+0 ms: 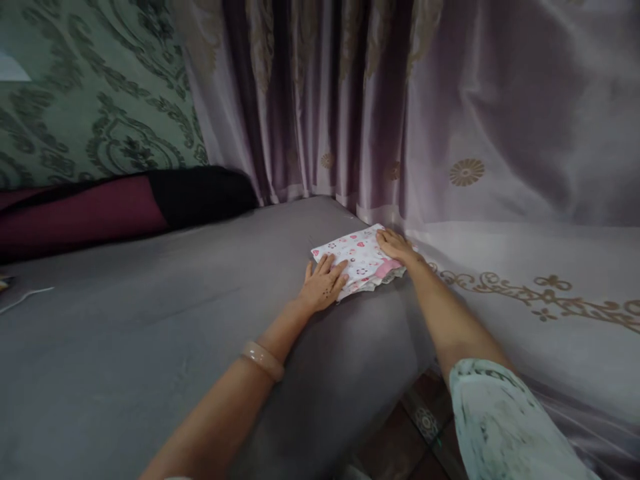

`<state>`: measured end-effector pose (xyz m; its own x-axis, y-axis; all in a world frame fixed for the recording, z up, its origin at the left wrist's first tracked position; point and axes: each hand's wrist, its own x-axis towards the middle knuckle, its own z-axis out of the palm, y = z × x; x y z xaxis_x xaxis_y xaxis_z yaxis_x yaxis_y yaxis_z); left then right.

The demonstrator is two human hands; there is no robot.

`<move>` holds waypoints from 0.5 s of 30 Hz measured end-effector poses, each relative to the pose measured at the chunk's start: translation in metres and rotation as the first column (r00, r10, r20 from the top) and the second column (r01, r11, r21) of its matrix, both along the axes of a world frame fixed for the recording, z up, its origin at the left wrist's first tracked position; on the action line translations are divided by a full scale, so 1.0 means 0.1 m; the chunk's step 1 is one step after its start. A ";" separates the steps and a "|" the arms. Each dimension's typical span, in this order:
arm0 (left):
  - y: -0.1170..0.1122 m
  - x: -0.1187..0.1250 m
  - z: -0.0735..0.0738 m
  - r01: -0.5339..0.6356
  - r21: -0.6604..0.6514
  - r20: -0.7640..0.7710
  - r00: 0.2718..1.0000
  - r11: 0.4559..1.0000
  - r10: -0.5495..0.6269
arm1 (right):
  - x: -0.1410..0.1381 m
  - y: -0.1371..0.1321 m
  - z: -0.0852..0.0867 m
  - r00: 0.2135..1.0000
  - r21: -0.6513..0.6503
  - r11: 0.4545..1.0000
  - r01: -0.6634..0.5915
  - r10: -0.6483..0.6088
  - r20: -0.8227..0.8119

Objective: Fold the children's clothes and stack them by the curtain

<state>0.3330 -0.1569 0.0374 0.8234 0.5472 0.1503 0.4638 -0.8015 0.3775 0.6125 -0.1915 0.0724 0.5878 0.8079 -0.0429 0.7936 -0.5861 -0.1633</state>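
A small folded cloth [359,257], white with pink hearts and a pink edge, lies at the far right corner of a grey bed [150,333]. My left hand [324,283] lies flat on the cloth's near left edge, fingers spread and open. My right hand [396,245] rests palm down on the cloth's right side, fingers stretched out. A pale bangle [263,360] circles my left wrist.
Mauve curtains [400,120] with gold flowers hang behind and to the right of the bed corner. A maroon and black bolster [125,207] lies along the green patterned wall [90,93]. A white cord [25,297] sits at the far left. Tiled floor [415,427] shows below the bed.
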 end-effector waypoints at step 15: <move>0.43 -1.59 -0.16 -0.259 0.027 -0.195 0.946 0.965 0.260 | -1.13 0.15 0.12 0.963 0.007 0.969 -0.249 0.247 0.105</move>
